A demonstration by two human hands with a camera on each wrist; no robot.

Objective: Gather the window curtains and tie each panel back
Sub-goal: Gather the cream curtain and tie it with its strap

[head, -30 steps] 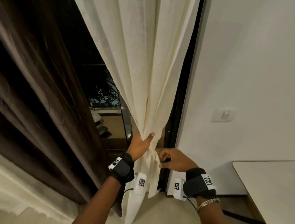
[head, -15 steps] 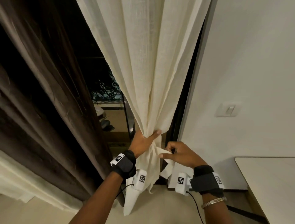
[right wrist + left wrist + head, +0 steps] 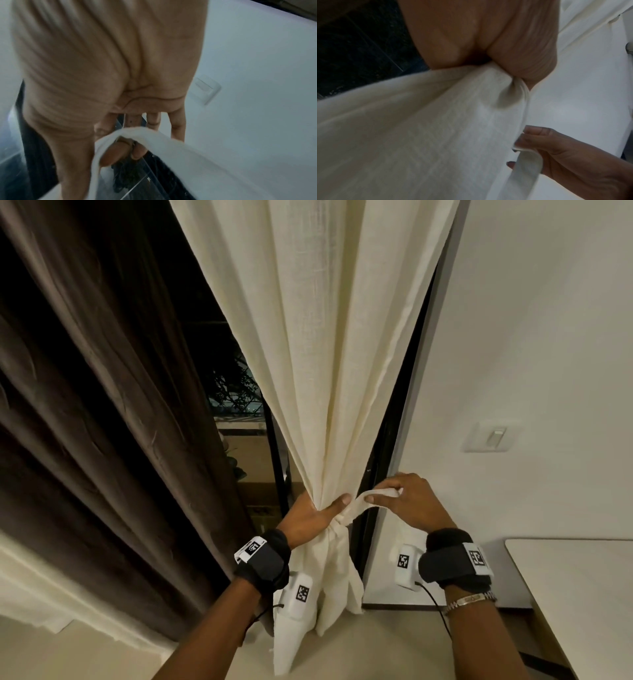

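A cream curtain panel hangs at the window's right side, bunched into a narrow waist low down. My left hand grips that bunch, thumb across its front; the left wrist view shows the gathered cloth squeezed under the palm. A cream tie-back strip runs from the bunch up to my right hand, which pinches its end just right of the curtain. The strip drapes over the right fingers in the right wrist view. A dark brown curtain panel hangs loose on the left.
The black window frame stands directly behind my right hand. A white wall with a light switch fills the right. A pale table corner juts in at lower right. Dark glass shows between the two panels.
My right hand has risen and moved right, drawing the tie-back strip out from the bunch. The left hand keeps its grip on the gathered curtain.
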